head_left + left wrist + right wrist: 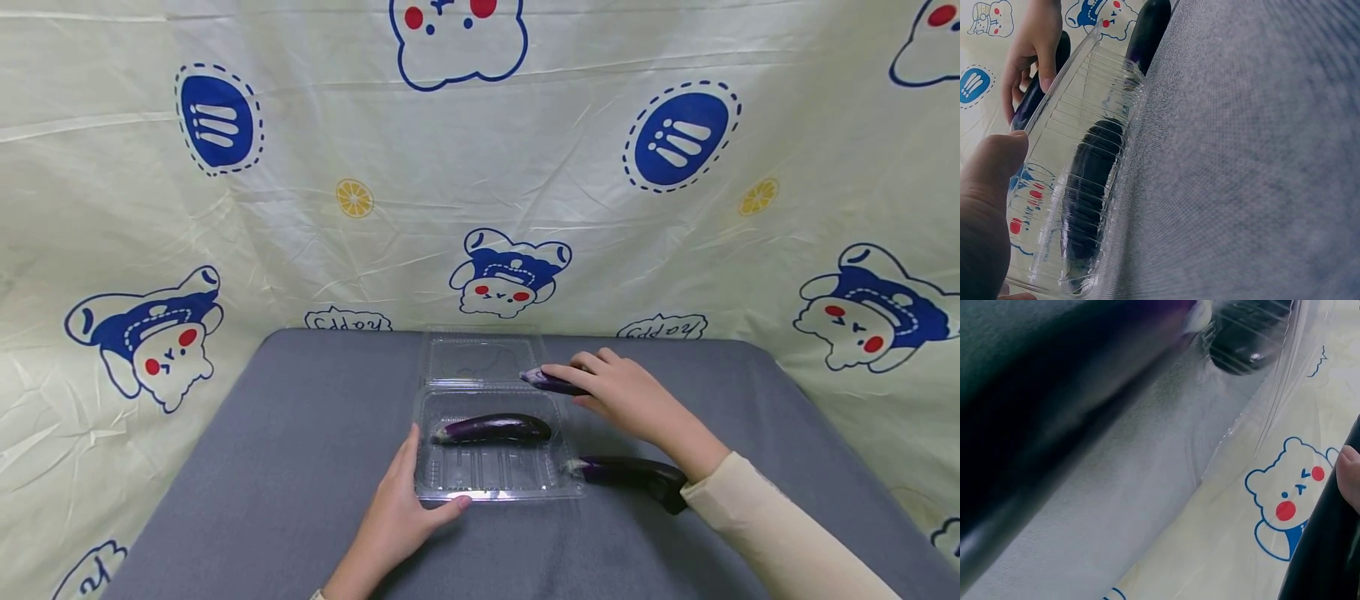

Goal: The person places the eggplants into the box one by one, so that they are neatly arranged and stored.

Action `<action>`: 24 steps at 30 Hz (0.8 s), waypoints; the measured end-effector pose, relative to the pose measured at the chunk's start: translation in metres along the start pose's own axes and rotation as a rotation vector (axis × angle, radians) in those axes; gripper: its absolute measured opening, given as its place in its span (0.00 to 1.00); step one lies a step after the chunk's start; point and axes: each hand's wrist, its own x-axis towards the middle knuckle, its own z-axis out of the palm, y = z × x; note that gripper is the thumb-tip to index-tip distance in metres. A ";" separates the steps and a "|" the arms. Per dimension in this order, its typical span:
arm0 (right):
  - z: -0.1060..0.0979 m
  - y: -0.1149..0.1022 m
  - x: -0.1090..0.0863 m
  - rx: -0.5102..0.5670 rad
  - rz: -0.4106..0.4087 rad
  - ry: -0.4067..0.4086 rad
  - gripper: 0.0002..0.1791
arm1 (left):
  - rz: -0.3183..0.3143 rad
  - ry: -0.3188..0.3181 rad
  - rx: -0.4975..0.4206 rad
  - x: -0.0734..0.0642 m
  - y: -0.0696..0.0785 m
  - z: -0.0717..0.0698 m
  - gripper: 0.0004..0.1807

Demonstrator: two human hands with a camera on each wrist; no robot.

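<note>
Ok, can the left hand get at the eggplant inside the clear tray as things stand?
Probably yes: the left hand rests on the tray at its near edge, the lid lies open, and the eggplant lies uncovered.

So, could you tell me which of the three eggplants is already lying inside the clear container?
The eggplant in the clear container, steadied by the left hand. The right hand grips another eggplant; the third lies on the table.

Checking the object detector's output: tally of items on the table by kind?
Eggplants: 3 – one in the clamshell tray, one under the right hand, one on the cloth.
Clear plastic clamshell containers: 1, lid open.
Total: 4.
</note>
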 end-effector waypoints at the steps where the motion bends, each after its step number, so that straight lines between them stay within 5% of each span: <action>1: 0.000 -0.001 0.001 -0.004 -0.004 0.002 0.33 | 0.001 0.000 0.000 0.000 0.000 0.000 0.67; 24: 0.006 -0.033 0.028 -0.109 -0.069 -0.102 0.32 | 0.001 -0.010 0.002 0.001 0.001 -0.001 0.68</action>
